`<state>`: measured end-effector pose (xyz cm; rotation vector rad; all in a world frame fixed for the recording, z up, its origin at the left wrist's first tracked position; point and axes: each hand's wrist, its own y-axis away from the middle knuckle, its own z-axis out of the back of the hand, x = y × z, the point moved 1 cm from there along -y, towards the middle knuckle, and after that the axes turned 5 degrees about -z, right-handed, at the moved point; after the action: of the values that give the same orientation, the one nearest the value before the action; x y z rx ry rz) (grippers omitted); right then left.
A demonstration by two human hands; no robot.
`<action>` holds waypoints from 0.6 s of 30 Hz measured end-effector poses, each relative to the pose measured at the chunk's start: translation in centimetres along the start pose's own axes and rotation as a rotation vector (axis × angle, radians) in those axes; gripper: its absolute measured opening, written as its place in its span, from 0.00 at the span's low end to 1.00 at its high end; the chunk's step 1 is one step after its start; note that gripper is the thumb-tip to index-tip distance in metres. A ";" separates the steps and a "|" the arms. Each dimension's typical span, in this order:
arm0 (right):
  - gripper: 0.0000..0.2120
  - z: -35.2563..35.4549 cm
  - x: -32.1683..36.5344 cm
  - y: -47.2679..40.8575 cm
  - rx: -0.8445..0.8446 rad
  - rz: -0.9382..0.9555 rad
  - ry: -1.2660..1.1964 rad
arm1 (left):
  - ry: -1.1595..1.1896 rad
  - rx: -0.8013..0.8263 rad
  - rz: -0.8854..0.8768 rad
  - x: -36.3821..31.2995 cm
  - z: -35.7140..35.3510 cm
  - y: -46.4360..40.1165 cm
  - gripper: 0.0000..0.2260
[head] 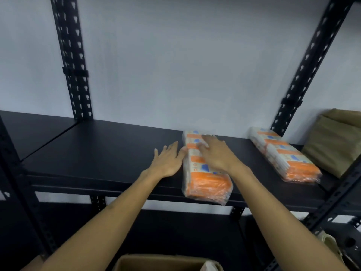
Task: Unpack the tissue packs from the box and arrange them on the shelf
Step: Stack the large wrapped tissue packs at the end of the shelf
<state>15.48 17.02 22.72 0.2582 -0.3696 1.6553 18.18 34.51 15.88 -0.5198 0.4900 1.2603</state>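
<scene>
Tissue pack (pixel 205 178) lies on shelf (pixel 97 153), front end overhanging the edge. Left hand (pixel 168 161) flat against its side, right hand (pixel 214 153) flat on top, neither gripping. Push it back, square with second pack (pixel 285 155).

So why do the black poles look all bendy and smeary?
Head view: the wide lens bows the black metal uprights outward. The camera seems to be moving, so the orange plastic-wrapped tissue pack under both hands is smeared; the left hand and right hand are soft-edged too.
</scene>
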 end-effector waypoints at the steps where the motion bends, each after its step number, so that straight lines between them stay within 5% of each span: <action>1: 0.27 -0.8 0.2 0.5 0.041 0.015 0.049 | -0.054 -0.001 -0.007 0.6 -0.3 -0.2 0.33; 13: 0.29 -1.9 0.5 -0.6 0.256 -0.020 0.199 | -0.205 0.042 -0.026 1.0 -1.4 -0.4 0.30; 18: 0.24 0.2 1.0 -4.8 0.022 -0.024 0.091 | -0.194 0.064 -0.005 0.7 -1.2 -0.3 0.31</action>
<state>20.09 18.28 23.75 0.2028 -0.2788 1.6417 18.61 34.24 14.50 -0.3411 0.3644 1.2712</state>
